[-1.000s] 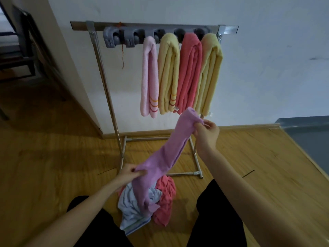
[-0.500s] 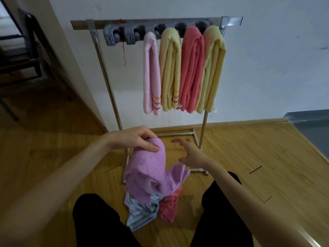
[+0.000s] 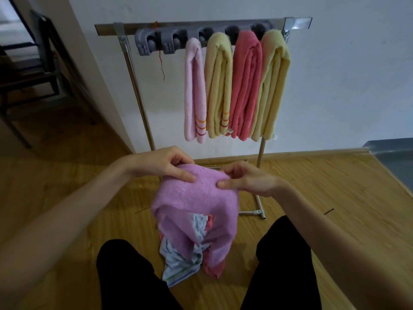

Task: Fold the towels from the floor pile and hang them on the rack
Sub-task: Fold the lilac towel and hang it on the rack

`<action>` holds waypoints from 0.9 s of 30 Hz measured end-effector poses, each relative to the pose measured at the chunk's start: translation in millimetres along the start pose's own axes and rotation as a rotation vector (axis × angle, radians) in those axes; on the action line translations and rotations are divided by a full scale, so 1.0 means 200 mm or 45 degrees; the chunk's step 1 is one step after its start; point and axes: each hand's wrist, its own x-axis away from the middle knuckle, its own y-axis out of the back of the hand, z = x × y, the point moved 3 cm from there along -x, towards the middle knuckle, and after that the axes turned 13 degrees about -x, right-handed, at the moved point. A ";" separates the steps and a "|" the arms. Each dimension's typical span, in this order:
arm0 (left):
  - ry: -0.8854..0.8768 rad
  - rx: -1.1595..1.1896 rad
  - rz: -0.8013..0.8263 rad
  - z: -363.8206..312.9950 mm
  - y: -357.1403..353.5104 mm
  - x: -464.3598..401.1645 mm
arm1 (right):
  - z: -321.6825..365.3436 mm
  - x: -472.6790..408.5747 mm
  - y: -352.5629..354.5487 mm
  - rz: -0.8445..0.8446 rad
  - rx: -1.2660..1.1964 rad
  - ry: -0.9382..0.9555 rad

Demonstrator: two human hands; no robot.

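I see both hands, left (image 3: 166, 167) and right (image 3: 244, 179), pinching purple towel (image 3: 194, 211) fold; length hangs down; rack (image 3: 201, 26) straight ahead above.

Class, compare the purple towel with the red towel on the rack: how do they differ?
The purple towel is held in both hands, left and right; the red towel hangs on the rack. Purple droops loosely over the floor pile; red is folded into neat layers. Both look like terry cloth.
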 end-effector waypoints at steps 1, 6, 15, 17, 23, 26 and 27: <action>0.002 0.038 -0.019 0.02 0.00 0.01 | 0.01 0.01 0.01 0.000 -0.010 0.015; -0.030 0.217 -0.010 0.06 0.03 0.06 | 0.01 0.01 0.09 -0.067 -0.115 0.089; 0.018 -0.520 0.155 0.01 0.19 0.03 | 0.31 -0.09 0.13 0.371 0.382 -0.238; 0.085 -0.661 0.105 0.02 0.24 0.01 | 0.36 -0.15 0.13 0.345 0.667 -0.286; 0.183 -0.912 -0.437 0.08 0.44 -0.02 | 0.59 -0.34 0.21 -0.043 1.256 -0.115; 0.197 -0.987 -0.791 0.06 0.58 -0.03 | 0.79 -0.40 0.22 -0.141 1.365 0.050; 0.192 -1.007 -0.883 0.05 0.63 -0.04 | 0.86 -0.41 0.22 -0.183 1.434 0.097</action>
